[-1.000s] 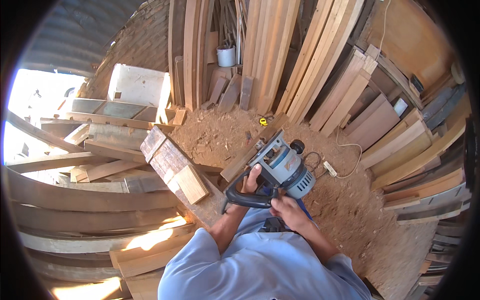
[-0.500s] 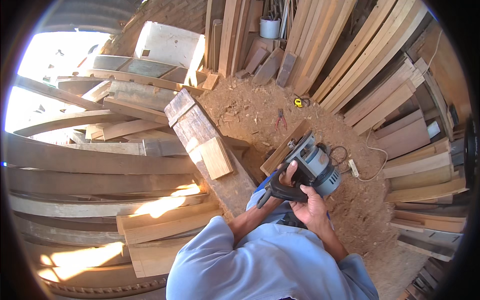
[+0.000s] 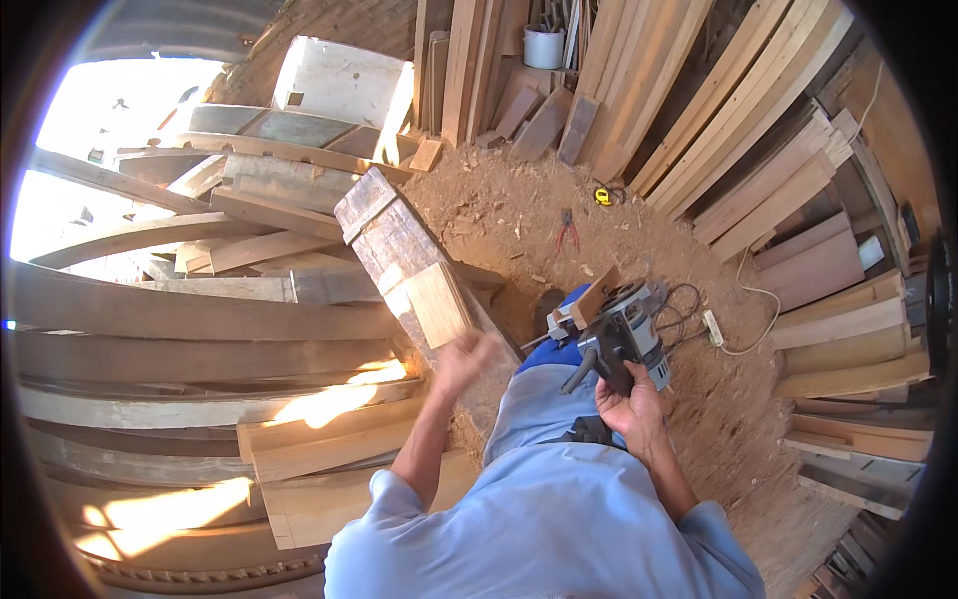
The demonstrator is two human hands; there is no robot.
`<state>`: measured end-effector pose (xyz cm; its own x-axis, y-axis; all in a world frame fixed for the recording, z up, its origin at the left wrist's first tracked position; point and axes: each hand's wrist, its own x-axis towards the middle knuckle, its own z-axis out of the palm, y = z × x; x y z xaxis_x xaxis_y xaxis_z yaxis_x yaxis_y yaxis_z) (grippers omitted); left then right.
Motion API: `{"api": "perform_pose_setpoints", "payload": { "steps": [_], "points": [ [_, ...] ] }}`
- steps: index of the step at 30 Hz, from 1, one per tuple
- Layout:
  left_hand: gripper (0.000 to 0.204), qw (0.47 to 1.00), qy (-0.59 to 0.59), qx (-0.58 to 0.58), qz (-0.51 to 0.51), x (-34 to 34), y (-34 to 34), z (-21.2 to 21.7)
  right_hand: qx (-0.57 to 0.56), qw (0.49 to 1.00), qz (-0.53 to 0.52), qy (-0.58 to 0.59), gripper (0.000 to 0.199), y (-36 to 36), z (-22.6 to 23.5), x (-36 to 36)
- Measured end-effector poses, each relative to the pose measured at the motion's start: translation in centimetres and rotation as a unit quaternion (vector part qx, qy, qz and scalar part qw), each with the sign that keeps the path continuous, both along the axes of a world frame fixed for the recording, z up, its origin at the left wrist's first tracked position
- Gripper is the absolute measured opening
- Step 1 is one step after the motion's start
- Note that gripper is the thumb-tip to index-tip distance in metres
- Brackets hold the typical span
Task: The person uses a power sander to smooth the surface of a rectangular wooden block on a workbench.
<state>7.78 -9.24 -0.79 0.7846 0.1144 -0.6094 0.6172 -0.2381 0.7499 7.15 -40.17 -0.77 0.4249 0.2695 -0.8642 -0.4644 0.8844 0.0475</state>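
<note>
My right hand (image 3: 632,398) is closed round the black handle of a grey-blue power router (image 3: 637,329), held at my right thigh and tipped on its side. A short wooden piece (image 3: 595,297) sits against the router's base. My left hand (image 3: 467,361), smeared by motion, is at the near end of a small stack of light wooden boards (image 3: 439,307). Whether its fingers touch the boards I cannot tell. The stack rests on a worn wooden bench plank (image 3: 387,235).
Red-handled pliers (image 3: 568,232), a yellow tape measure (image 3: 602,196) and a white power strip (image 3: 713,327) with its cord lie on the sawdust-covered floor. Timber (image 3: 200,359) is piled at the left. Upright boards (image 3: 639,90) lean at the back, and a white bucket (image 3: 543,47) stands among them.
My left hand has let go of the router and moved left to the board stack. The router has turned and come nearer my thigh, still in my right hand.
</note>
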Motion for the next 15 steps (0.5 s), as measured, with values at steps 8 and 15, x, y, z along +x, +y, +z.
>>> {"api": "perform_pose_setpoints", "payload": {
  "steps": [8, 15],
  "points": [
    [0.114, 0.885, 0.066, 0.458, 0.041, 5.1, 3.7, -7.1, -0.022, 1.000, 0.021, -0.004, 0.012, -0.2, 0.2, 0.2],
    [0.101, 0.911, -0.203, -0.278, 0.226, 3.6, 4.2, -5.3, -0.033, 0.999, 0.019, 0.000, 0.012, 0.1, 0.3, 0.0]
  ]
}}
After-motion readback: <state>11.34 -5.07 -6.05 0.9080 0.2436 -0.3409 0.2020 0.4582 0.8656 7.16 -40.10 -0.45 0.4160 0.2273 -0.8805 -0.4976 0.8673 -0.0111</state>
